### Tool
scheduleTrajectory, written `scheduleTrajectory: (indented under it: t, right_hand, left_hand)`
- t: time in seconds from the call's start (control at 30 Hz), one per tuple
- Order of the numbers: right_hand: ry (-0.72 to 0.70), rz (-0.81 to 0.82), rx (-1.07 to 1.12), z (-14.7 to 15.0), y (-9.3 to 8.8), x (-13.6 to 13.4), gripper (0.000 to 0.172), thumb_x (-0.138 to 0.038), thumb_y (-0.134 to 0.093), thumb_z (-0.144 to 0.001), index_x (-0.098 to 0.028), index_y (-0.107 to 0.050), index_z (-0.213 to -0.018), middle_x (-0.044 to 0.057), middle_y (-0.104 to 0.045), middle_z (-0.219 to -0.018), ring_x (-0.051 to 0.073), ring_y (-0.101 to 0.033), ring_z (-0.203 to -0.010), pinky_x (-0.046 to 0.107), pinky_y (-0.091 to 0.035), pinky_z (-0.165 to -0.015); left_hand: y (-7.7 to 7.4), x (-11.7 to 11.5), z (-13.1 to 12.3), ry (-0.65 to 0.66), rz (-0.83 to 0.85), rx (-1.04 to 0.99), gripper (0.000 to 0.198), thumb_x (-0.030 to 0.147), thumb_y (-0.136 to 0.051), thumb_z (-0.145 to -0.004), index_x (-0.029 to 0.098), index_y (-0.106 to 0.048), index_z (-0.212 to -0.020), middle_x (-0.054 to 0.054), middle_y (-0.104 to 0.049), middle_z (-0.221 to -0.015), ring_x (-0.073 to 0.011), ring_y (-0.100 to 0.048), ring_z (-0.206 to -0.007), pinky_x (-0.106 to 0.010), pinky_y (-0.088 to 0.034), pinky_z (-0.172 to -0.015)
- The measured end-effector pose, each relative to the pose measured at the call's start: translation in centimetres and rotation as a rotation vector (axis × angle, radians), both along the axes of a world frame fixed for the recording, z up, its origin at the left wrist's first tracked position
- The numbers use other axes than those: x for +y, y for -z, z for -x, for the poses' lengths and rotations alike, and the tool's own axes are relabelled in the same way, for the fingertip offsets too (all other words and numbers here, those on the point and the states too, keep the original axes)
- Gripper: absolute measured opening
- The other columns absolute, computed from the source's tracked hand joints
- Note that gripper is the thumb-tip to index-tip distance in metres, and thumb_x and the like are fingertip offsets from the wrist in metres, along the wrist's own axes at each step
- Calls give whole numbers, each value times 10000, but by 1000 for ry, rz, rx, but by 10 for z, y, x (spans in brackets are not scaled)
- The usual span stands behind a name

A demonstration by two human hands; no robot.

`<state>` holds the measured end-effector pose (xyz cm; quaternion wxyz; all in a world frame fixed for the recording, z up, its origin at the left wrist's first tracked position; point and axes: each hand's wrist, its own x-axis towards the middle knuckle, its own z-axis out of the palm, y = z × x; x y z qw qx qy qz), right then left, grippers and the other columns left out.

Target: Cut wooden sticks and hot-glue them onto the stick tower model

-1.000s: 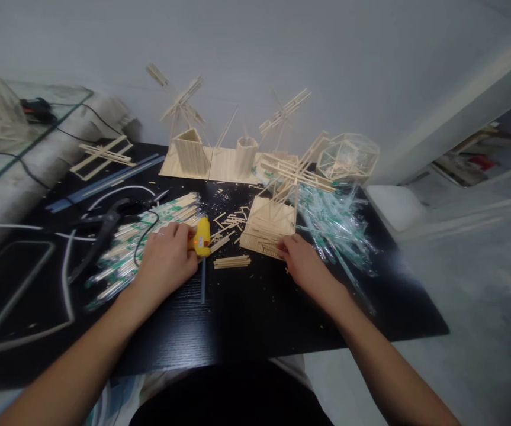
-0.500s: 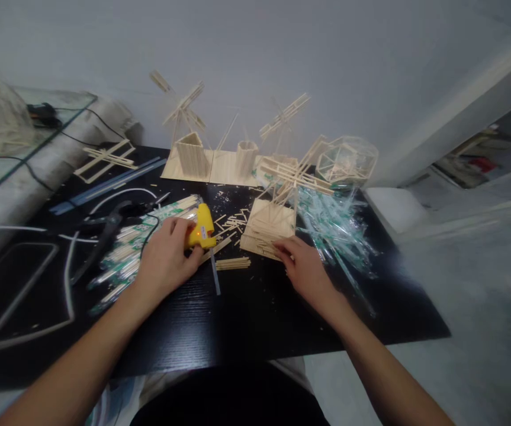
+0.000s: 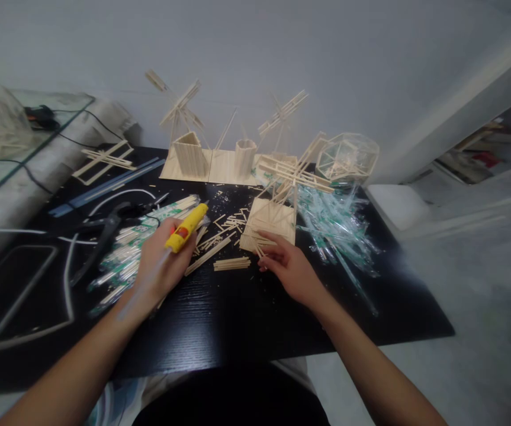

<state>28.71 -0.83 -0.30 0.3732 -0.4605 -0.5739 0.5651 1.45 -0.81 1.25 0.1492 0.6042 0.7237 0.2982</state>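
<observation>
My left hand (image 3: 161, 257) is wrapped round a yellow hot glue gun (image 3: 187, 226), its nozzle pointing away to the upper right. A pale glue stick (image 3: 146, 284) trails from its back over my wrist. My right hand (image 3: 288, 263) pinches thin wooden sticks (image 3: 260, 251) over the front edge of a square wooden base (image 3: 277, 216). On the back of that base stands a stick windmill frame (image 3: 291, 177). Between my hands lie a small bundle of cut sticks (image 3: 232, 264) and scattered short pieces (image 3: 232, 222).
Packets of wrapped sticks (image 3: 126, 254) lie left, beside a white cable (image 3: 68, 278). Clear plastic wrappers (image 3: 335, 225) cover the right side. Along the back are a triangular stick holder (image 3: 190, 157), a round one (image 3: 245, 157) and a polyhedral stick frame (image 3: 348, 157).
The glue gun has turned in my left hand, from nozzle hidden to pointing up and away. My right hand has shifted slightly left and nearer me, with sticks between its fingers.
</observation>
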Motion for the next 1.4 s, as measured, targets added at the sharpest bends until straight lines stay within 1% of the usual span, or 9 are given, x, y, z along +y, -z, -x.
scheduleTrajectory:
  t: [0.07, 0.17, 0.27, 0.37, 0.73, 0.9, 1.07, 1.2, 1.4]
  right_hand:
    - [-39, 55, 88, 6, -2, -1, 603, -244, -739, -848, -254, -547, -1419, 24, -758, -990, 168, -732, -802, 385, -629, -850]
    - [-78, 150, 211, 20, -2, -4, 688, -242, -803, -798, -249, -517, -1424, 5, -752, -933, 167, -740, -775, 396, -629, -855]
    - [-92, 249, 318, 35, -1, -8, 680, -258, -846, -759, -237, -539, -1366, 3, -755, -927, 174, -753, -787, 406, -636, -853]
    - [-82, 294, 353, 46, 0, -13, 616, -272, -872, -735, -220, -579, -1274, 11, -760, -935, 178, -763, -811, 399, -633, -859]
    - [-67, 263, 294, 64, 3, -21, 492, -306, -908, -678, -205, -573, -1025, 12, -750, -858, 207, -769, -776, 390, -627, -800]
    - [-75, 216, 227, 64, 5, -24, 601, -306, -902, -701, -231, -579, -1202, 9, -774, -879, 229, -785, -819, 450, -634, -875]
    - [-116, 264, 210, 63, 9, -26, 737, -349, -883, -737, -271, -527, -1377, -27, -753, -768, 234, -792, -732, 416, -675, -738]
    - [-128, 256, 225, 64, 10, -27, 790, -356, -894, -728, -293, -487, -1402, -33, -758, -774, 202, -777, -672, 352, -675, -662]
    - [-129, 238, 205, 64, 12, -27, 709, -332, -885, -747, -262, -524, -1354, -48, -734, -712, 182, -764, -639, 321, -660, -653]
  left_hand:
    - [2, 0, -1, 12, 13, -115, 322, 543, -609, -884, 231, -610, -962, -12, -673, -806, -220, -632, -727, -309, -442, -656]
    - [6, -1, -7, 118, 89, -406, 356, 572, -684, -833, 228, -648, -920, 5, -678, -795, -184, -619, -680, -294, -467, -652]
    - [6, -3, -15, 232, 177, -650, 335, 542, -728, -801, 218, -643, -809, 24, -641, -719, -149, -586, -620, -269, -480, -629]
    - [5, -5, -20, 249, 197, -750, 292, 472, -785, -757, 212, -656, -785, 40, -634, -714, -127, -576, -621, -244, -495, -646]
    - [15, -7, -21, 245, 209, -775, 238, 401, -807, -750, 208, -674, -788, 47, -662, -712, -120, -612, -641, -228, -516, -655]
    - [7, -9, -25, 253, 246, -786, 261, 424, -785, -750, 201, -651, -761, 54, -626, -639, -119, -601, -584, -232, -508, -607]
    - [6, -11, -28, 219, 243, -824, 276, 423, -800, -722, 199, -651, -783, 41, -651, -687, -128, -611, -584, -252, -524, -601]
    - [11, -11, -26, 218, 222, -796, 269, 438, -784, -756, 202, -661, -793, 26, -675, -713, -145, -644, -638, -270, -553, -662]
    - [10, -11, -27, 175, 226, -796, 259, 411, -807, -714, 203, -688, -811, 15, -709, -752, -160, -677, -694, -271, -575, -690]
